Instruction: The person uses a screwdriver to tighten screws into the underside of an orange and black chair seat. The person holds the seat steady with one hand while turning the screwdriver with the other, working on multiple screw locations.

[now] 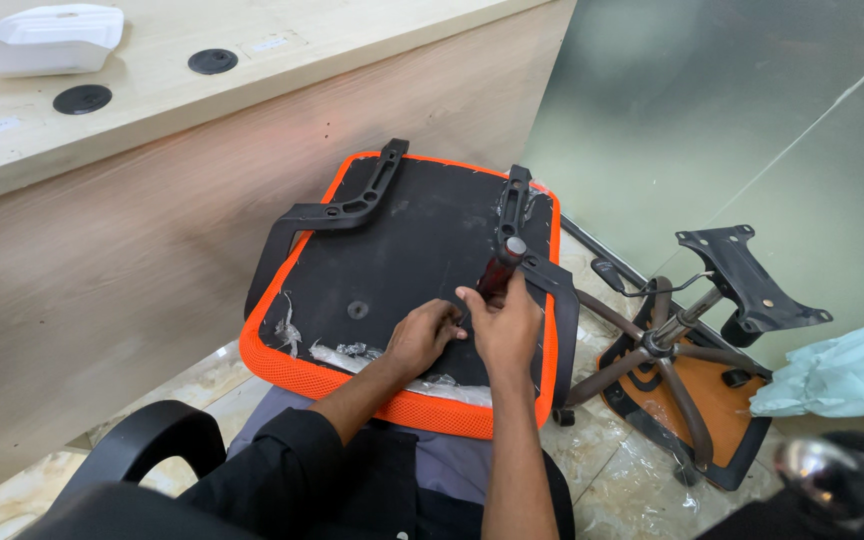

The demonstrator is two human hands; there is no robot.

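An upturned chair seat (392, 250), black underneath with an orange mesh rim, leans on my lap against a wooden desk front. Two black armrest brackets (352, 205) lie on its underside. My right hand (507, 325) grips a screwdriver (500, 268) with a dark red handle, standing upright near the right bracket (552, 290). My left hand (422, 335) rests on the seat bottom just left of the tool's tip, fingers curled. Whether it holds a small part is hidden.
A five-star chair base (652, 360) with gas lift and black mounting plate (747, 275) lies on the tiled floor at right, on an orange backrest. Torn plastic wrap (352, 355) clings to the seat. A light blue bag (842, 370) is far right. A black chair arm (147, 445) is at lower left.
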